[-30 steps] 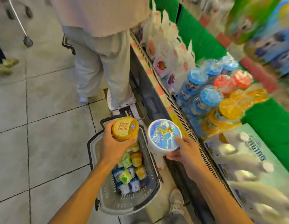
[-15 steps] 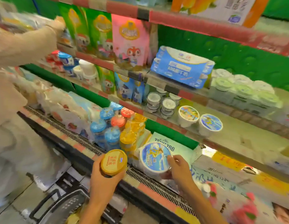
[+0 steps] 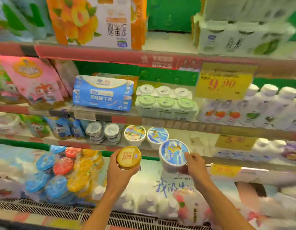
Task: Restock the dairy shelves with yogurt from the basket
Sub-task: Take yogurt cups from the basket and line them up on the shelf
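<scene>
My left hand (image 3: pixel 119 175) grips a yogurt cup with a gold-orange lid (image 3: pixel 128 157), held just below the front edge of a shelf (image 3: pixel 180 130). My right hand (image 3: pixel 194 166) holds a white yogurt tub with a blue picture lid (image 3: pixel 173 153), tilted toward me, right in front of that shelf. On the shelf stand two matching white tubs, one with a beach picture (image 3: pixel 135 135) and one with a blue picture (image 3: pixel 157 136). The basket is out of view.
Stacked small silver-lidded cups (image 3: pixel 102 132) sit left of the two tubs. The shelf to their right has bare room up to a yellow price tag (image 3: pixel 235 142). Above lie a blue multipack (image 3: pixel 102 93) and green-lidded cups (image 3: pixel 165 103). Below are bagged jelly cups (image 3: pixel 61 171).
The view has swung up from the basket on the floor to the shelves. Both hands have risen with their cups, and the blue-lidded tub is now close to the two tubs on the shelf.
</scene>
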`<act>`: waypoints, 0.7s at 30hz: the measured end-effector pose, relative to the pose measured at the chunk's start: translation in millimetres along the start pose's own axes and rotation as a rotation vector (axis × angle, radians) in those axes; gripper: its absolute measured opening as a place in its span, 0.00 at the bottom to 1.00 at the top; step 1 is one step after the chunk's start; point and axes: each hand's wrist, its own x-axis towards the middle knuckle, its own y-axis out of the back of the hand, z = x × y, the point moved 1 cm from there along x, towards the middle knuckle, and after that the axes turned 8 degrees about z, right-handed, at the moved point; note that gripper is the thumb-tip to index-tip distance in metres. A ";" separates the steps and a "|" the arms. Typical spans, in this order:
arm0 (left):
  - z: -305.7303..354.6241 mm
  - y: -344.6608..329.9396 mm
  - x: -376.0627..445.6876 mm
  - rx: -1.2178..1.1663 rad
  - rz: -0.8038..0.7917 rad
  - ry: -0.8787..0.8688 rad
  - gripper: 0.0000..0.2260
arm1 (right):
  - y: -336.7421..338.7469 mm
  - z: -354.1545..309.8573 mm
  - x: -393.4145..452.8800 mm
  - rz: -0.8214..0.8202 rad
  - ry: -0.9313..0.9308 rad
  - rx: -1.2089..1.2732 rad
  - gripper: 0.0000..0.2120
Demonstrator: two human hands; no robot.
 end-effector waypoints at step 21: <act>1.6 -146.6 101.8 0.083 -0.181 -0.008 0.34 | -14.0 16.6 144.6 0.091 -0.153 0.108 0.12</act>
